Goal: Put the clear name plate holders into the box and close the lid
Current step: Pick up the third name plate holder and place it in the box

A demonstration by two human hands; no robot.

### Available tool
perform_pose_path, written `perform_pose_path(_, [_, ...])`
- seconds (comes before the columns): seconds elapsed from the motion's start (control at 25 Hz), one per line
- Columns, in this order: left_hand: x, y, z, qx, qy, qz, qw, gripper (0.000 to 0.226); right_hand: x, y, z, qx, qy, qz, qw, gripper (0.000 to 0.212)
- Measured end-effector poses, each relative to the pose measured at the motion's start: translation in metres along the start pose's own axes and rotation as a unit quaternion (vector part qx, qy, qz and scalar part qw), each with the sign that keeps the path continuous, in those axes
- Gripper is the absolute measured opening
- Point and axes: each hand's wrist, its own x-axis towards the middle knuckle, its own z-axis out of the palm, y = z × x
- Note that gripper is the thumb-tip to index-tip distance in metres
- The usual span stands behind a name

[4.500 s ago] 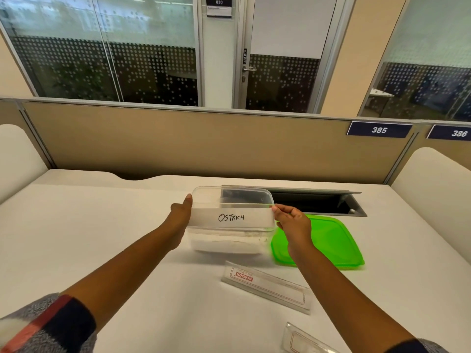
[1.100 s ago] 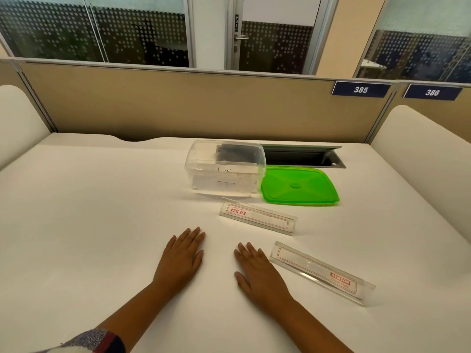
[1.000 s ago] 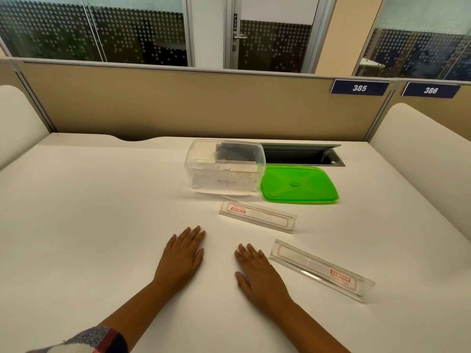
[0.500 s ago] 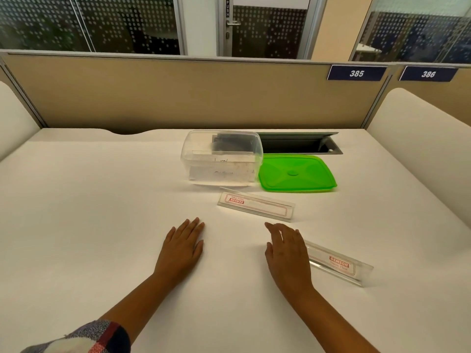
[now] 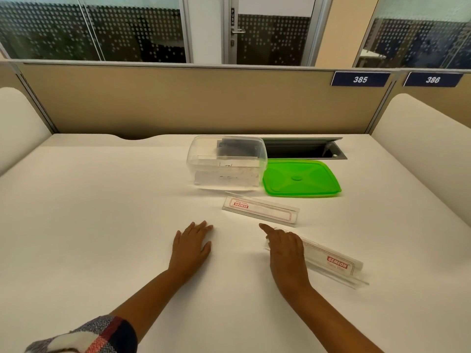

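The clear box (image 5: 191,159) stands open at the far middle of the white table, with labelled name plate holders inside it. Its green lid (image 5: 301,178) lies flat against its right side. One clear name plate holder (image 5: 260,209) lies just in front of the box. A second holder (image 5: 331,261) lies nearer, to the right. My right hand (image 5: 286,252) lies over that holder's left end, index finger stretched out, while the holder still rests on the table. My left hand (image 5: 191,247) rests flat and holds nothing.
A grey cable slot (image 5: 303,149) is sunk into the table behind the lid. A tan partition (image 5: 193,103) closes off the far edge. White padded dividers (image 5: 423,138) rise on both sides.
My right hand has slid right from the bare table onto the left end of the near holder. The left hand stays flat in place. The view has tilted slightly.
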Motion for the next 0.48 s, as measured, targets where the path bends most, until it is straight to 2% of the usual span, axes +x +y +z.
perform_pose_path(0.12, [0.004, 0.03, -0.006, -0.141, -0.053, 0.044, 0.988, 0.049, 0.006, -0.016, 0.001, 0.073, 0.002, -0.032, 0.997, 0.063])
perform_pose_path(0.24, [0.001, 0.056, -0.009, -0.221, -0.095, 0.06, 0.969, 0.044, 0.013, -0.032, 0.001, 0.13, -0.001, -0.062, 0.99, 0.059])
perform_pose_path(0.48, [0.0, 0.064, -0.025, -0.266, -0.028, 0.066, 0.961, 0.025, 0.028, -0.037, -0.006, 0.181, 0.011, -0.075, 0.981, 0.053])
